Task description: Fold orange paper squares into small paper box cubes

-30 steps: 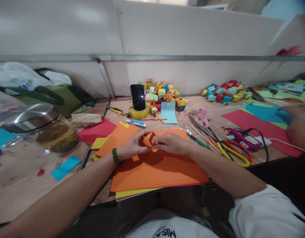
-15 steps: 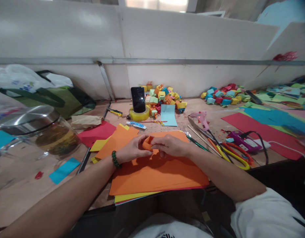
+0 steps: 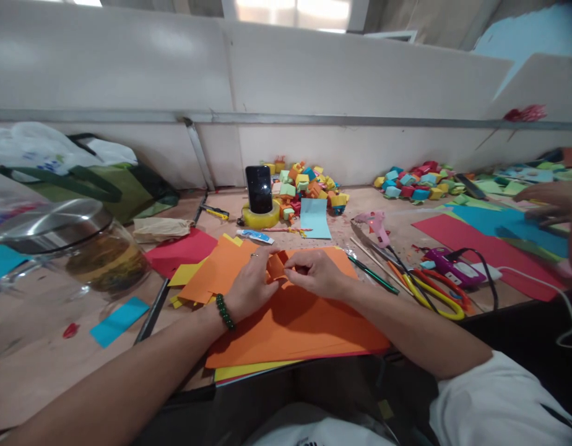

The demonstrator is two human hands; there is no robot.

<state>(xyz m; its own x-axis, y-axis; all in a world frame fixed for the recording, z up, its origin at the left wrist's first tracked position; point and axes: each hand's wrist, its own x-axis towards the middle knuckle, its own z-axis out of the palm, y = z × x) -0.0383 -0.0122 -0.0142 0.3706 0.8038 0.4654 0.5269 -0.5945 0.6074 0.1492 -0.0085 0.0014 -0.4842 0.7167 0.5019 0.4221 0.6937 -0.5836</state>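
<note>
Now the left hand [image 3: 253, 286] lies flatter, fingers open, touching the small folded orange paper piece [image 3: 277, 266]; right hand [image 3: 314, 274] pinches it.

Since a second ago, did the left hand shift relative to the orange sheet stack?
Yes. The left hand has opened and flattened beside the folded orange piece, fingers reaching toward the far edge of the orange sheet stack.
</note>
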